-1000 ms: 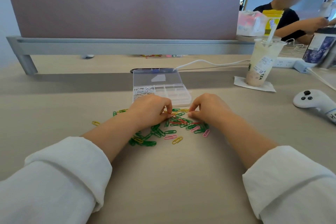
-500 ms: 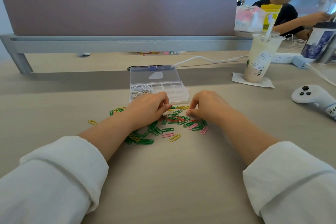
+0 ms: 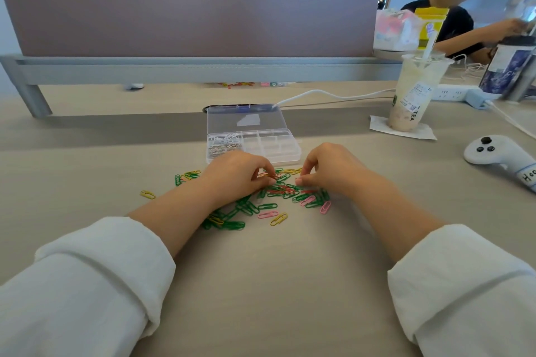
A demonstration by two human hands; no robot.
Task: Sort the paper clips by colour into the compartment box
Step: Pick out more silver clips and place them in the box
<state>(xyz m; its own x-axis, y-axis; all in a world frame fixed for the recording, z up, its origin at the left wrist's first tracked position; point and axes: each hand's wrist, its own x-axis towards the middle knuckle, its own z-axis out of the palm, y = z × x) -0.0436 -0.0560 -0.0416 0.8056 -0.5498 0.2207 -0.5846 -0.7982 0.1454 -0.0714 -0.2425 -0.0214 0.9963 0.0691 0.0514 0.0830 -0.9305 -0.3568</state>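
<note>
1. The paper clips (image 3: 278, 195) are spread loose on the table (image 3: 261, 284), just in front of the compartment box (image 3: 262, 151). Green ones are the most numerous, with red, pink and yellow mixed in.
2. The compartment box is seen with its clear lid (image 3: 246, 120) raised at the back. A heap of white and silver clips (image 3: 224, 144) is held in its left-hand compartment.
3. The left hand (image 3: 239, 177) is laid knuckles-up over the left part of the pile. Its fingers are curled and its thumb and fingertips are brought together down among the clips.
4. The right hand (image 3: 329, 171) is set at the right part of the pile. It is curled likewise, with the thumb and forefinger tips drawn close and touching the clips.
5. Whether a clip is actually pinched by either hand cannot be told, since the clips there are small and partly covered by the fingers.
6. A single yellow clip (image 3: 148, 194) is left well apart at the left, and a pink clip (image 3: 325, 207) lies at the pile's right edge.
7. Further back on the right, a drink cup (image 3: 414, 93) with a straw is stood on a napkin (image 3: 417, 132). A white controller (image 3: 499, 153) is placed near the right edge of the table. A padded divider (image 3: 188, 9) is mounted across the back of the table.
</note>
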